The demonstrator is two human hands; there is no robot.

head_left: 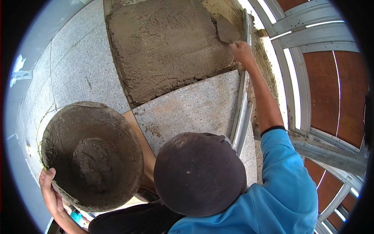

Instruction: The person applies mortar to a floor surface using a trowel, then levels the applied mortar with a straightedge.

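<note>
My right hand, with the arm stretched far out, is closed round the handle of a trowel. The trowel's mortar-coated blade lies at the right edge of a bed of wet grey-brown mortar, beside a metal rail. At lower left my left hand grips the rim of a large round mortar bucket, thumb over the edge. The bucket's mouth faces up toward me. A lump of mortar sits in its bottom, and its walls are caked.
Speckled grey tiles border the mortar bed on the left, and another tile lies at its near side. A metal rail runs along the right, before a metal frame with brown panels. A dark rounded cloth-covered shape fills the lower middle.
</note>
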